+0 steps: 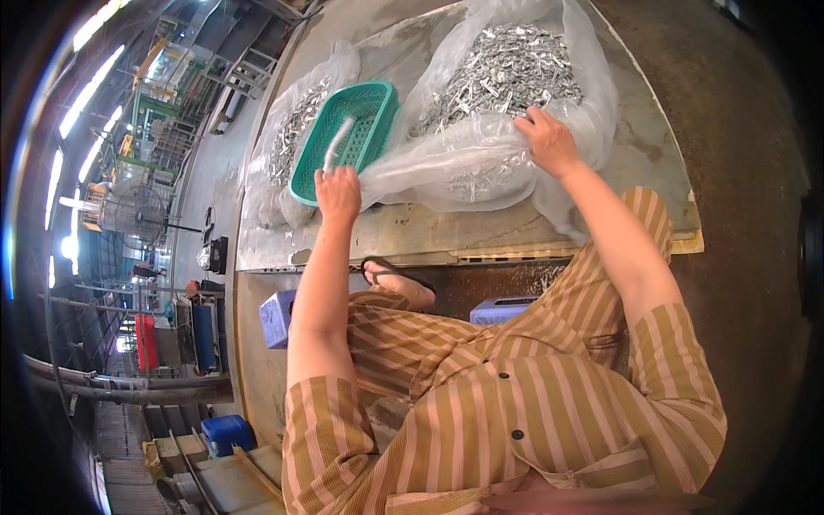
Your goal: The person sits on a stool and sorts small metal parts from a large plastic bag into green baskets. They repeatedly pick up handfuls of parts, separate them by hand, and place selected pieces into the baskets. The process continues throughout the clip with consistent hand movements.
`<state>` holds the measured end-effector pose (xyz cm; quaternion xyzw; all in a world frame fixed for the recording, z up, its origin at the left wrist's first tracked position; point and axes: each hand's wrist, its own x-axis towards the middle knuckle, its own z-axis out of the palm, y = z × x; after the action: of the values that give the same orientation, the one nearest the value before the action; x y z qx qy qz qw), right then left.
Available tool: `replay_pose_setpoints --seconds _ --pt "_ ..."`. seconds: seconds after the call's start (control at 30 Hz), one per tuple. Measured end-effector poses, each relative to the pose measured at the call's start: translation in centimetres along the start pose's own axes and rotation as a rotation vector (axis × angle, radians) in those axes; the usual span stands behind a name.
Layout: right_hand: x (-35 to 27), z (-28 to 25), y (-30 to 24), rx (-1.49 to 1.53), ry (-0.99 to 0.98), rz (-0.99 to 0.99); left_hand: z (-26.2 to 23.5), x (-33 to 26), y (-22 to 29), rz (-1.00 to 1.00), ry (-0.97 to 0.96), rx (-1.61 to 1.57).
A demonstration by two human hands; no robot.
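Observation:
A translucent white plastic bag (446,172) lies spread on the low platform, its near edge pulled taut between my hands. My left hand (339,193) is closed around the gathered left end of the plastic, and a twisted whitish strip sticks up above the fist. My right hand (549,144) pinches the bag's edge farther right. Inside the bag, beyond my hands, is a heap of small silvery metal parts (515,73). Just past my left hand, a green plastic basket (376,137) stands tilted against a second translucent bag (266,193) of similar metal parts (292,129).
The platform (403,227) ends just in front of my sandalled foot (399,283). Purple plastic stools (498,311) show beside my legs. A pedestal fan (137,210) stands off to the left, with a blue container (227,435) lower down.

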<state>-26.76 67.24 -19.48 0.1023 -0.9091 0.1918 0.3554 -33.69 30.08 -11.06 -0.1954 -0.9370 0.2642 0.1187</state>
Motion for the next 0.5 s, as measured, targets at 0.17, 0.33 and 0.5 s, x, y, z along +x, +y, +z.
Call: replay_pose_setpoints --seconds 0.17,0.33,0.5 --pt "-1.5 -4.0 -1.3 0.085 0.032 -0.304 -4.7 4.7 2.1 0.181 -0.381 -0.183" --pt "-4.1 -7.5 -4.0 0.154 -0.089 -0.265 -1.6 8.6 7.5 0.7 -0.676 -0.285" --pt "-6.4 -9.5 -4.3 0.121 -0.188 -0.052 6.2 11.0 15.0 1.083 -0.842 -0.444"
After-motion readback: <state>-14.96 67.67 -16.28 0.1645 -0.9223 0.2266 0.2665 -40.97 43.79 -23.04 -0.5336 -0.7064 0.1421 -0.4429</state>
